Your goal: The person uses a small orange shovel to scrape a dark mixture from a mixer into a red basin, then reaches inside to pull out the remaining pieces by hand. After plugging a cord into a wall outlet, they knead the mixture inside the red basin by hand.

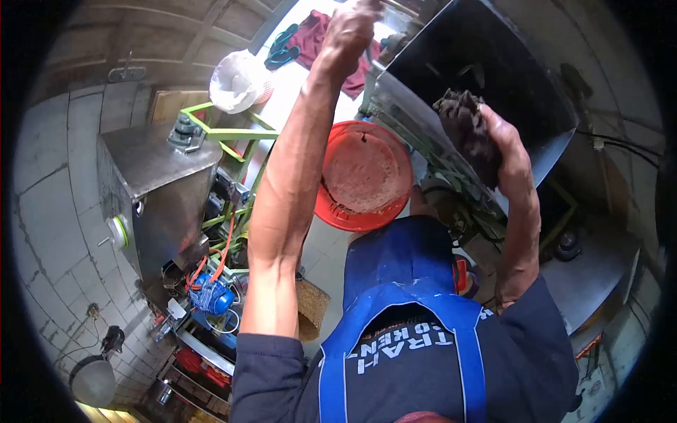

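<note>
The left hand [350,32] is blurry and close to the top edge, so I can't tell if it holds a thing. Most fingers of the right hand [505,137] hide behind the dark rag [467,130]. The blue straps [468,363] cover bits of the shirt's white words [409,342], and the left hand hides some of the red cloth [310,41].

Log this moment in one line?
right hand: gripping dark cloth by metal box | left hand: outstretched, contact unclear | red basin: between the forearms in view
</note>
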The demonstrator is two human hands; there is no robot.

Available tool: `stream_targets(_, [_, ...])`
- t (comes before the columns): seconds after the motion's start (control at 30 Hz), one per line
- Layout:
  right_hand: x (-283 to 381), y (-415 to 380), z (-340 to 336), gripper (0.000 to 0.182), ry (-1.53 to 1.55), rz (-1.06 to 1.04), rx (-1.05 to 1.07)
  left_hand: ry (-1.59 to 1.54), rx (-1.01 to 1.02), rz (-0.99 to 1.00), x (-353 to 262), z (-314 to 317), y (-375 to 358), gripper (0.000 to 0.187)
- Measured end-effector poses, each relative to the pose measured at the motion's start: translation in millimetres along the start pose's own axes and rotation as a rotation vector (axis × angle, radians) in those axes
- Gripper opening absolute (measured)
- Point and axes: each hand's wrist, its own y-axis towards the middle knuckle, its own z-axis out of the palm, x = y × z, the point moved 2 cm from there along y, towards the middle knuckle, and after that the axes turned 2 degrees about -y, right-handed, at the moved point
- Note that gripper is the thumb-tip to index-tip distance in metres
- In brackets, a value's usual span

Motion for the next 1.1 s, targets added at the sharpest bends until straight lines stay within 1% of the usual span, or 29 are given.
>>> stream_targets(0.03, [-12, -7, 16, 0.047, -0.019, -0.021, 0.047, -0.462, -0.054, -0.018, 30, -2, 0, 0.085])
stream_targets(0.1, [-52, -8, 47, 0.041, -0.169, -0.070, 0.113, -0.429, -0.124, 0.024, 90, -26, -31, 0.084])
stream_targets(0.17, [-142, 13, 75, 0.042, -0.156, 0.034, 0.211, -0.008, -0.248, -0.145, 186, -45, -90, 0.049])
stream_targets(0.2, [-187, 25, 87, 0.041, -0.246, 0.119, 0.227, -0.038, -0.300, -0.266, 253, -48, -125, 0.046])
stream_targets(0.23, [-247, 34, 110, 0.041, 0.019, 0.318, 0.028, -0.032, -0.431, -0.521, 308, -42, -173, 0.047])
stream_targets(0.27, [-316, 49, 119, 0.044, -0.088, 0.246, -0.026, 0.255, -0.451, -0.452, 416, -27, -225, 0.050])
stream_targets(0.3, [-384, 64, 128, 0.047, -0.201, 0.181, -0.086, -0.223, -0.315, -0.615, 390, -25, -273, 0.062])
stream_targets(0.33, [-447, 74, 132, 0.053, -0.214, 0.310, -0.069, -0.303, -0.189, -0.954, 417, -17, -317, 0.079])
stream_targets(0.37, [-437, 67, 142, 0.060, -0.409, 0.368, -0.150, -0.378, -0.049, -1.276, 457, -5, -353, 0.095])
stream_targets(0.4, [-459, 65, 153, 0.062, -0.557, 0.296, -0.173, -0.652, -0.119, -1.144, 479, 14, -379, 0.087])
stream_targets(0.43, [-491, 67, 156, 0.064, -0.710, 0.227, -0.208, -0.647, -0.150, -1.132, 464, 18, -384, 0.086])
stream_targets(0.5, [-513, 62, 151, 0.063, -0.728, 0.264, -0.076, -0.629, -0.160, -1.151, 432, 20, -385, 0.084])
stream_targets(0.53, [-497, 59, 152, 0.057, -0.614, 0.184, -0.106, -0.613, -0.151, -1.175, 429, 16, -381, 0.083])
stream_targets(0.6, [-444, 50, 150, 0.049, -0.593, 0.216, -0.075, -0.400, -0.147, -1.211, 444, 10, -371, 0.080])
stream_targets(0.63, [-408, 40, 143, 0.045, -0.588, 0.122, -0.073, -0.315, -0.218, -1.086, 476, 9, -363, 0.080])
stream_targets(0.67, [-366, 31, 135, 0.042, -0.583, 0.022, -0.068, -0.189, -0.302, -0.966, 416, 9, -327, 0.080])
stream_targets(0.7, [-313, 19, 125, 0.038, -0.574, -0.081, -0.068, -0.071, -0.339, -0.854, 399, 5, -295, 0.079])
stream_targets(0.73, [-257, 6, 112, 0.034, -0.566, -0.181, -0.070, -0.096, -0.392, -0.840, 376, 4, -260, 0.078])
stream_targets(0.77, [-202, -7, 95, 0.033, -0.561, -0.239, -0.086, -0.191, -0.349, -0.534, 321, 1, -219, 0.075])
stream_targets(0.8, [-151, -19, 74, 0.031, -0.556, -0.296, -0.098, -0.296, -0.392, -0.390, 306, 2, -183, 0.073])
stream_targets(0.83, [-104, -28, 50, 0.029, -0.586, -0.292, -0.119, -0.176, -0.353, -0.343, 322, -12, -139, 0.072])
stream_targets(0.87, [-69, -33, 22, 0.028, -0.616, -0.290, -0.135, -0.093, -0.220, -0.107, 232, -23, -104, 0.078])
stream_targets(0.9, [-48, -34, -8, 0.028, -0.659, -0.238, -0.261, -0.380, -0.261, -0.125, 178, -17, -77, 0.085])
stream_targets(0.93, [-35, -31, -39, 0.027, -0.696, -0.190, -0.382, -0.414, -0.287, -0.098, 89, -5, -65, 0.089])
stream_targets(0.97, [-38, -22, -74, 0.028, -0.730, -0.120, -0.457, -0.321, -0.221, 0.051, 47, -3, -49, 0.088])
stream_targets(1.0, [-49, -9, -107, 0.029, -0.761, -0.050, -0.531, -0.232, -0.152, 0.046, 8, 2, -34, 0.087])
stream_targets(1.03, [-54, 8, -131, 0.028, -0.732, -0.043, -0.553, -0.111, -0.045, 0.156, 15, 0, -9, 0.081])
stream_targets(1.07, [-62, 25, -152, 0.027, -0.702, -0.034, -0.573, 0.067, -0.060, 0.121, 3, 5, 7, 0.071])
stream_targets(1.1, [-76, 42, -170, 0.027, -0.697, -0.039, -0.560, 0.271, 0.071, -0.020, -19, 8, 13, 0.069])
